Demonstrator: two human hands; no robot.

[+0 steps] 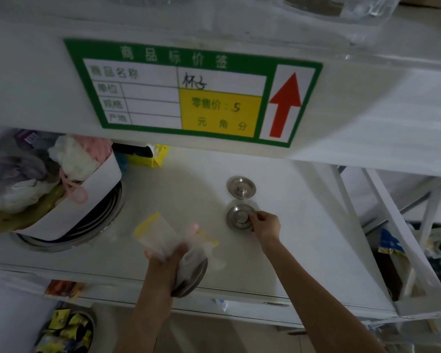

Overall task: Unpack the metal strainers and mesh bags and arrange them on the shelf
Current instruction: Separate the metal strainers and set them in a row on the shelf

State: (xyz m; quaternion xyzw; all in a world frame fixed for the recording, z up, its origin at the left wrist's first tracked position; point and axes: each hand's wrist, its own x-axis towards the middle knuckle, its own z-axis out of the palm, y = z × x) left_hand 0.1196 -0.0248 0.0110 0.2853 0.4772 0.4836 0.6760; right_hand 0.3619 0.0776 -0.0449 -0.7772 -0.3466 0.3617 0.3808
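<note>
Two round metal strainers sit on the white shelf (178,179), one behind the other. The far strainer (241,187) stands free. My right hand (265,225) pinches the right rim of the near strainer (238,218), which rests flat on the shelf. My left hand (167,266) holds a stack of metal strainers (192,275) on edge at the shelf's front, together with clear plastic bags with yellow strips (161,233) that stick up, blurred, above the fingers.
A round metal basin (87,225) at the left holds a white bucket stuffed with cloths and mesh items (36,174). A yellow packet (153,155) lies at the back. The upper shelf edge carries a green price label (189,93). Another rack (392,225) stands to the right.
</note>
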